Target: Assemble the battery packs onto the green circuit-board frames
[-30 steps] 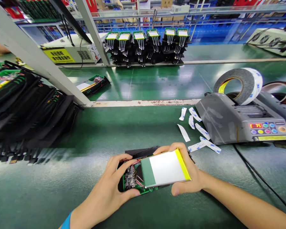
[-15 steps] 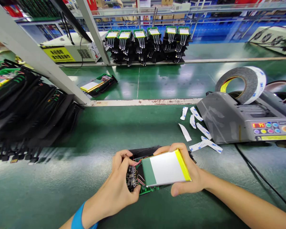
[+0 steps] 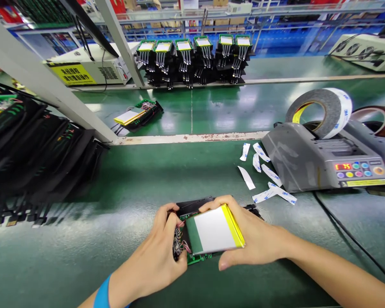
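A flat battery pack [image 3: 213,231], white and green with yellow edges, lies tilted over a green circuit board [image 3: 197,258] with thin red and black wires. My left hand [image 3: 158,252], a blue band at its wrist, grips the board's left end between fingers and thumb. My right hand [image 3: 250,233] holds the battery by its right end, fingers over the far edge and thumb by the near edge. A black part [image 3: 194,206] shows behind the board; its underside is hidden.
Backing strips [image 3: 245,177] lie beside a grey tape dispenser [image 3: 308,160] at the right, with a tape roll [image 3: 319,112] on top. Black assemblies [image 3: 41,149] are stacked at the left. One battery-and-board unit [image 3: 131,116] sits beyond the metal rail.
The battery has shifted left over the board with my right hand, and more of its yellow right edge shows. My left hand keeps its hold. The view has shifted slightly.
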The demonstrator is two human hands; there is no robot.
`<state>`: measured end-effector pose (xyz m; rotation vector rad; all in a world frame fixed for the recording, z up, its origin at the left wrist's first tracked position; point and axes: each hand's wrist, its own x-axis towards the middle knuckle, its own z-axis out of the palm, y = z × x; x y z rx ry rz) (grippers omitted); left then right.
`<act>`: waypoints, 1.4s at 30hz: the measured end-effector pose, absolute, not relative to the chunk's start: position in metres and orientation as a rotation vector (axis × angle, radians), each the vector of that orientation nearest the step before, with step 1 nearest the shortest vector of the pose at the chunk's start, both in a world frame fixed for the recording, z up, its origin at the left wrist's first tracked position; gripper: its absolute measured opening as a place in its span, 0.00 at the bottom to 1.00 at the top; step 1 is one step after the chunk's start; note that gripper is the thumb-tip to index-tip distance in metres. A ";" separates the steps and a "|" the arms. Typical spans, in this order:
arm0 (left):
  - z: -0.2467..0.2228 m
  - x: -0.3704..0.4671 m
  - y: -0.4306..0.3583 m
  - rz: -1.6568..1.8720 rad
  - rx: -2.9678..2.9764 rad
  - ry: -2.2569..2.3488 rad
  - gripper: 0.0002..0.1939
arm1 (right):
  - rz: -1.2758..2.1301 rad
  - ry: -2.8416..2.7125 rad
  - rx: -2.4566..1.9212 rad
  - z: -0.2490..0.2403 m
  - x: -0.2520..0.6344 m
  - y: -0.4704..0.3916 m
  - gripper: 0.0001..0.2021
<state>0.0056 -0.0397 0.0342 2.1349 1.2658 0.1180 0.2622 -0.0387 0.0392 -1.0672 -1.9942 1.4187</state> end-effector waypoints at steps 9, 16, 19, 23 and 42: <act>0.031 0.003 -0.043 0.101 2.238 1.233 0.18 | 0.947 -2.409 -1.029 0.041 0.266 -0.040 0.28; 0.025 0.001 -0.044 0.133 2.269 1.202 0.19 | 0.983 -2.452 -0.932 0.034 0.263 -0.034 0.37; 0.024 0.000 -0.044 0.149 2.271 1.207 0.19 | 0.957 -2.450 -0.956 0.036 0.264 -0.038 0.35; 0.023 -0.002 -0.047 0.202 2.272 1.215 0.20 | 0.879 -2.363 -0.904 0.027 0.262 -0.041 0.33; 0.087 -0.047 0.089 0.259 2.323 1.400 0.20 | 0.846 -2.302 -0.949 0.010 0.245 -0.048 0.27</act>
